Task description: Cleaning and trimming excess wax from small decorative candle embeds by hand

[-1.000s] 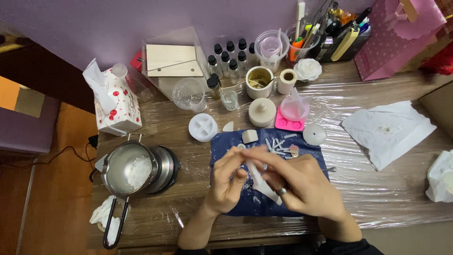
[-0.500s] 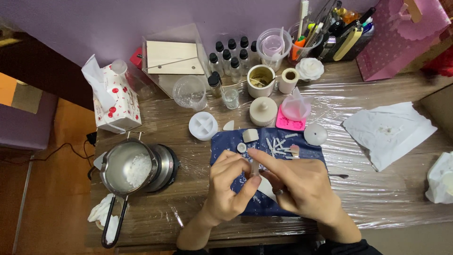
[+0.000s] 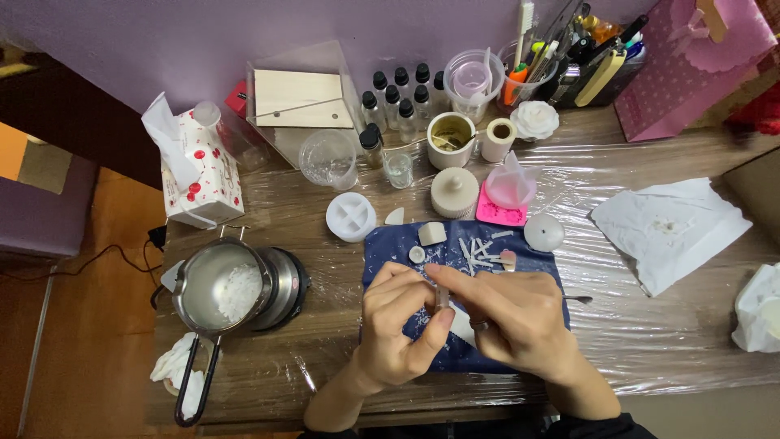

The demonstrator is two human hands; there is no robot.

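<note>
Both hands meet over the blue mat (image 3: 390, 244): left hand (image 3: 398, 325) and right hand (image 3: 520, 321) pinch a small wax piece (image 3: 443, 299) between fingertips; shavings (image 3: 479, 252) already lie cut, pot (image 3: 223, 293) holds unmelted wax

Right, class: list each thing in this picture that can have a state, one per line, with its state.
Left hand: pinching a small white piece over the blue cloth.
Right hand: fingers meeting the left hand's.
Steel saucepan: on the burner, holding white wax.
Clear plastic cup: upright, looks empty.
Red-spotted tissue box: open, tissue sticking out.
Black-capped dropper bottles: upright, capped.
</note>
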